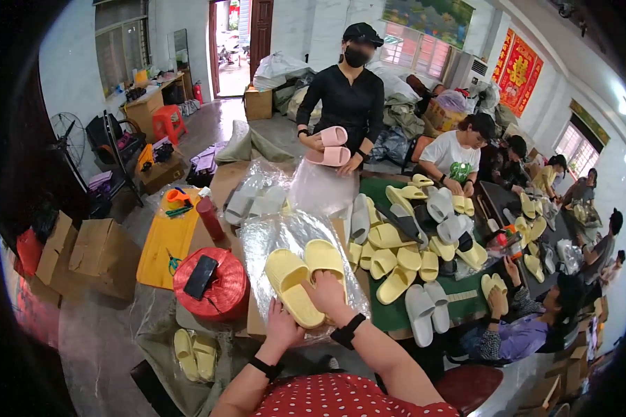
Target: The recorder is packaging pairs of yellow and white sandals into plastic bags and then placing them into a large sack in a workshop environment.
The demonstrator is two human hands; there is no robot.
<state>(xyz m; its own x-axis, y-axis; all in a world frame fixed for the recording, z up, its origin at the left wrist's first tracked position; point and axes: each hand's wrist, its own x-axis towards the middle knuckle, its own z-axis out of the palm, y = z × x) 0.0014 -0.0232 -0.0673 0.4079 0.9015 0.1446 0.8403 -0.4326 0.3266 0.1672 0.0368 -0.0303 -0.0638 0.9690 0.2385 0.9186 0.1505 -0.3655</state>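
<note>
Two pale yellow slippers lie side by side before me, the left slipper [285,274] angled and the right slipper [323,254] partly behind my hand. Underneath is a sheet of clear plastic packaging [257,240]. My left hand [283,325] is at the heel edge of the left slipper, fingers curled against its side, part of them hidden. Reaching in from the right, my right hand [327,293] grips across both slippers, its thumb on the left one and its fingers at the strap of the right one.
A red twine roll [212,299] with a black phone [202,276] on it stands at my left, beside a yellow board [165,240]. Loose slippers [396,257] pile on the green table at right. Across from me, a person holds pink slippers [330,154]; several others sit along the tables.
</note>
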